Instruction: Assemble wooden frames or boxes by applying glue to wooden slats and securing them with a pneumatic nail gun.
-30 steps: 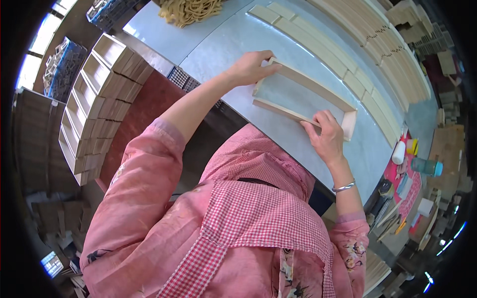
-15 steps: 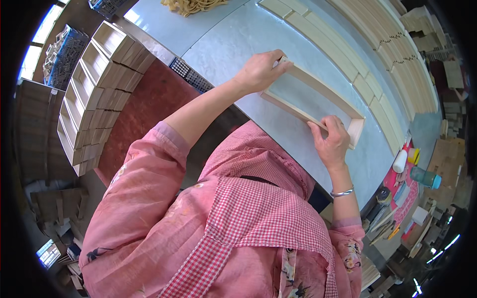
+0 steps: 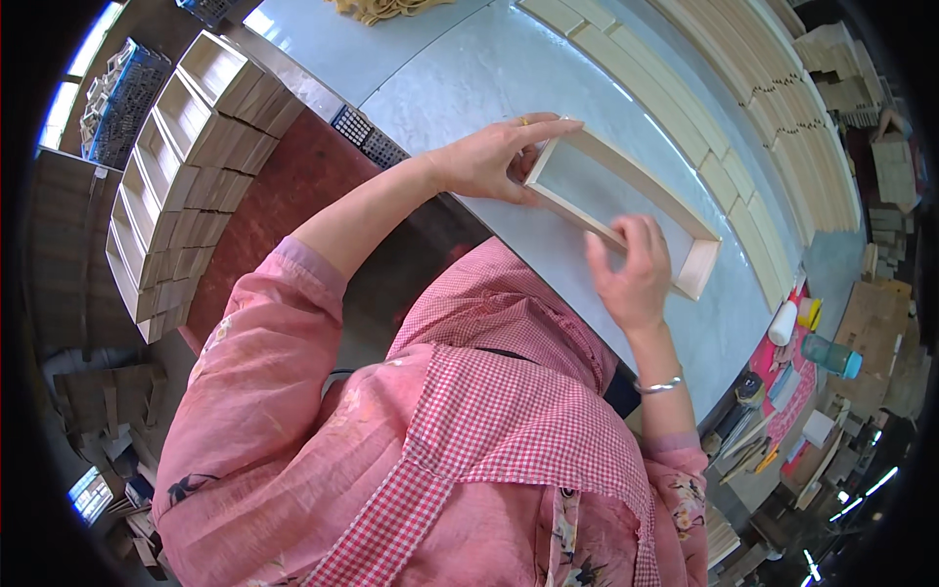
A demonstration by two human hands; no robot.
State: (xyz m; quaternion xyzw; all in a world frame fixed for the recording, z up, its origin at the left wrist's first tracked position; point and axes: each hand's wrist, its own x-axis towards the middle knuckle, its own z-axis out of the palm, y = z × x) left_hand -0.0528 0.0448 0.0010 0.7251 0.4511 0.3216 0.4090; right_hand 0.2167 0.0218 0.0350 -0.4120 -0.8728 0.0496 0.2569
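Note:
A long rectangular wooden frame (image 3: 698, 266), pale and open in the middle, stands on the grey-blue tabletop (image 3: 460, 83). My left hand (image 3: 489, 161) grips its left short end, with the thumb low and the fingers spread along the upper corner. Over the near long side hovers my right hand (image 3: 634, 279), a little blurred, thumb and fingers apart and holding nothing. Behind the frame runs a row of pale wooden strips (image 3: 675, 122) lying flat on the table.
At the left, stacked wooden boxes (image 3: 156, 210) rest on a reddish-brown surface (image 3: 269, 186). Long wood slats (image 3: 773, 108) are piled at the far right. Beyond the table's right end are a teal bottle (image 3: 831, 355), yellow tape (image 3: 809, 313) and tools. Tan bands (image 3: 377, 8) lie at the back.
My right hand has loosened from the frame's near side and moved slightly left. My left hand has shifted its grip onto the short end, its fingers now more stretched out.

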